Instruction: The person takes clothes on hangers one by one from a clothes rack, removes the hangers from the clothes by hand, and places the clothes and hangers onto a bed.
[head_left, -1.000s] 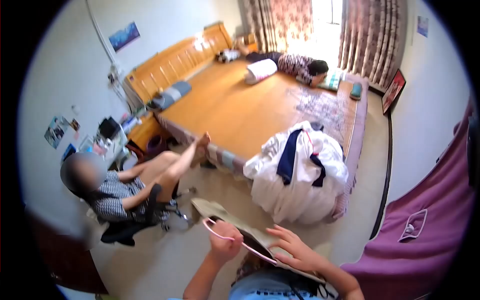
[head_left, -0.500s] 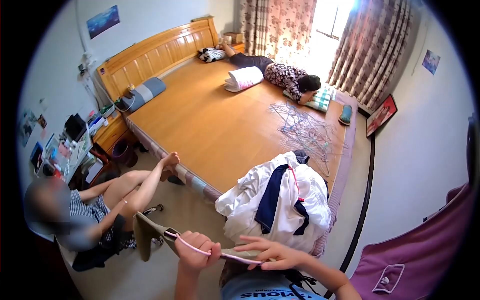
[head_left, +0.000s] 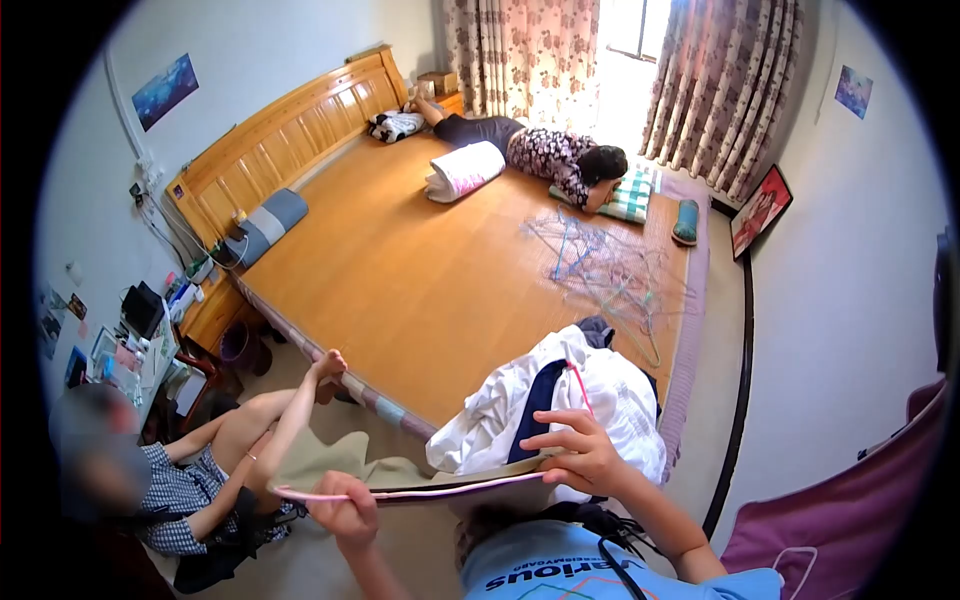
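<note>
My left hand (head_left: pixel 345 508) is closed round a pink hanger (head_left: pixel 430 493) near its left end. An olive-khaki garment (head_left: pixel 345 462) hangs along the hanger and spreads out beyond it. At the hanger's right end my right hand (head_left: pixel 580 452) pinches the garment's edge between thumb and finger, its other fingers raised. Just beyond, on the bed's near corner, lies a heap of white clothes (head_left: pixel 620 410) with a navy piece (head_left: pixel 538 405) and a pink-red strip on it.
Several wire hangers (head_left: pixel 610 270) lie on the bed (head_left: pixel 380 270). One person (head_left: pixel 560 160) lies face down at its far side; another (head_left: pixel 200 480) sits at the left, feet on the bed edge. A purple cloth (head_left: pixel 830 500) hangs at the right.
The hanger and garment have come up and are stretched more level. My left hand has moved left, my right hand up and right, so they are farther apart. The camera view has shifted.
</note>
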